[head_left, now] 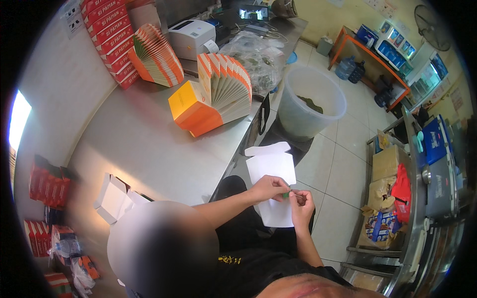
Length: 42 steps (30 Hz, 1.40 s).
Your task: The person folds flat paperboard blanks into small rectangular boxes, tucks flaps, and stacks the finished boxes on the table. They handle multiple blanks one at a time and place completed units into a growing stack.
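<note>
My left hand (270, 189) is closed, its fingertips pinching a small green piece (286, 195) too small to name. Close against it, my right hand (302, 204) is also closed in a pinch; a thin pale sliver shows at its fingertips, and I cannot make out what it is. Both hands are held over a white unfolded carton (271, 166) that lies across my lap, its flap pointing away from me. Part of the carton is hidden under the hands.
Left is a steel table (149, 126) with fanned orange-and-white cartons (226, 89), a label printer (193, 37) and an open white box (113, 198). A translucent bin (310, 107) holding dark green leaves stands ahead. On the right, a rack (397, 253) holds cardboard boxes.
</note>
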Each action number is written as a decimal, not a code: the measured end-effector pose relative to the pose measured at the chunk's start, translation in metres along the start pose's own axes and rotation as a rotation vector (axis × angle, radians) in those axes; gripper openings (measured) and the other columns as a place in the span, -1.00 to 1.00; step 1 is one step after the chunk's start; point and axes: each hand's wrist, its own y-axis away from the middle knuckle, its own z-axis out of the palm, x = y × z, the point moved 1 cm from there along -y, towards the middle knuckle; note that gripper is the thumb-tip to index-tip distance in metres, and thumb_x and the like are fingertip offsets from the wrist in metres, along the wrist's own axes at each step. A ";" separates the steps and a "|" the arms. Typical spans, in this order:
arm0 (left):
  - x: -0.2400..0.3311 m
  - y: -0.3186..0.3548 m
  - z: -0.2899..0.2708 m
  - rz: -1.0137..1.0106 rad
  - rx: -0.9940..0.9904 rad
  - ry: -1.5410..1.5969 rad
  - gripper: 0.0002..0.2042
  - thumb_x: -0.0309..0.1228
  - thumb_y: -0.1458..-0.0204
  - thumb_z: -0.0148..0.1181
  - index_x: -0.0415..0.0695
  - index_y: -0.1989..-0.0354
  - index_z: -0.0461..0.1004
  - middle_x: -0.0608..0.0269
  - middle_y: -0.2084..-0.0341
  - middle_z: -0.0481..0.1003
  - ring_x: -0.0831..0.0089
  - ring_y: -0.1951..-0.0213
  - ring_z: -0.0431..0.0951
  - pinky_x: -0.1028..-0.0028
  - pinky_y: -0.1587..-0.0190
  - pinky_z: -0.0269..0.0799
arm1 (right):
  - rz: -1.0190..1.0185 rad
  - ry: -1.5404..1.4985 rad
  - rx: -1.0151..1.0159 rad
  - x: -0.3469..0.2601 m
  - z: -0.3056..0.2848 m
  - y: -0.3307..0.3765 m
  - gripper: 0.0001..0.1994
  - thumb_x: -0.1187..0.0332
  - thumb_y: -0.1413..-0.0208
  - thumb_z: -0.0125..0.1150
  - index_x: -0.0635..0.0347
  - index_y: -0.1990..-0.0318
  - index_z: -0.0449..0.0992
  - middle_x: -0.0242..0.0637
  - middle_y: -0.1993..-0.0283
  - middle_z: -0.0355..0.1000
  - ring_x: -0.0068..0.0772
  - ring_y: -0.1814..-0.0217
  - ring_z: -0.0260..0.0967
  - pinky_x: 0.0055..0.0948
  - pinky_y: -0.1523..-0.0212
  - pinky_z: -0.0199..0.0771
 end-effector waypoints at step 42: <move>-0.024 0.001 0.015 0.120 0.029 -0.010 -0.69 -0.35 -0.24 0.24 -0.23 -0.08 0.53 0.15 0.01 0.56 0.40 -0.01 0.58 0.33 -0.01 0.62 | -0.026 0.058 -0.151 0.008 -0.025 -0.014 -0.85 0.44 -0.28 0.26 0.40 0.24 0.54 -0.27 0.16 0.52 -0.56 0.14 0.45 -0.56 0.15 0.49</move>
